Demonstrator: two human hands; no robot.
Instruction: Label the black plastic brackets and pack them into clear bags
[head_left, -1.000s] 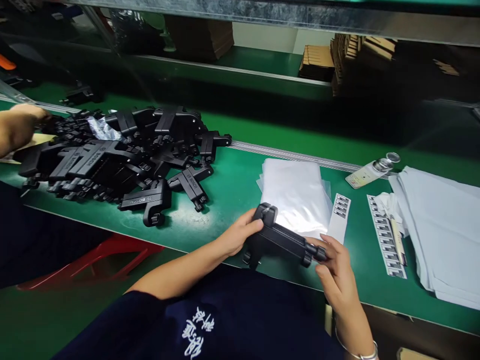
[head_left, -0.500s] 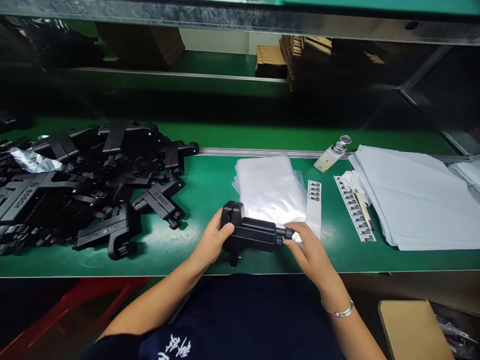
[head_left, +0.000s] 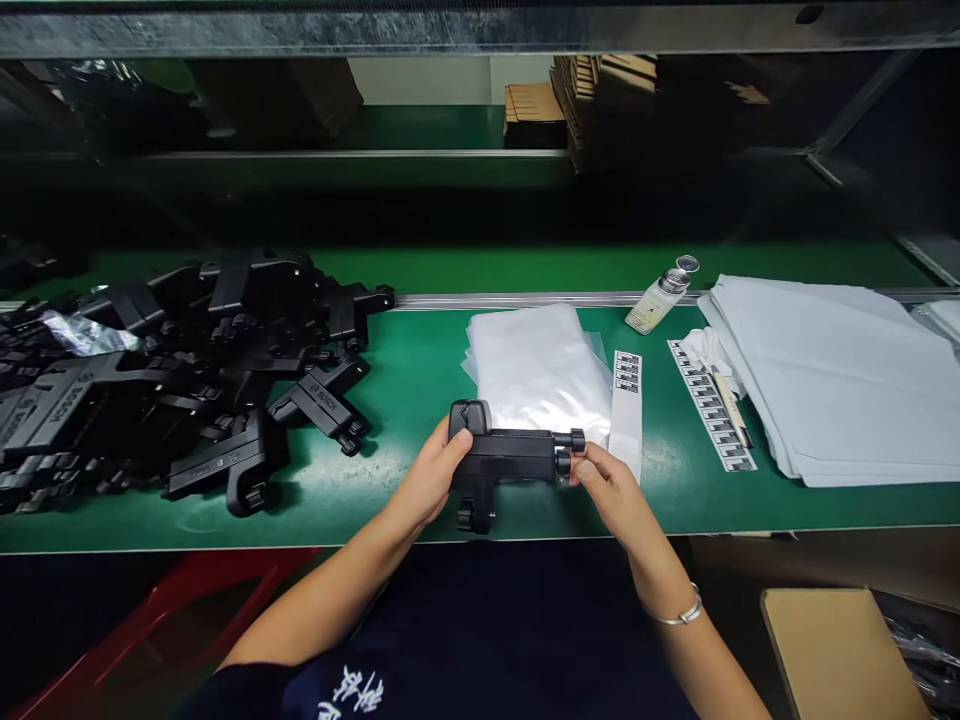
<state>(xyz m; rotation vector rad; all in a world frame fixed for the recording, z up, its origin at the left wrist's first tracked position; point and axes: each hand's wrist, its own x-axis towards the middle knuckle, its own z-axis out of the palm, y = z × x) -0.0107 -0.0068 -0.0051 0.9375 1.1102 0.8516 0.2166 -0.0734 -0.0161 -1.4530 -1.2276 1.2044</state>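
Above the front of the green table, a black plastic bracket with knobs lies level between my hands. My left hand is closed around its left end, the thumb on top beside a rounded block. At the other end, the fingers of my right hand pinch the lower of two small knobs; part of that knob is hidden by them. Just behind the bracket is a stack of clear plastic bags. Similar black brackets, some marked BOSCH, are heaped on the left.
A strip of labels is beside the bags. Farther right are a small bottle with its lid up, a label sheet, a pen and white sheets. A metal shelf edge crosses above. A cardboard box stands below right.
The bracket has turned about its length, so its lower arm and second knob now show. My right fingers have shifted from the upper knob to the lower one. The view has tilted slightly.
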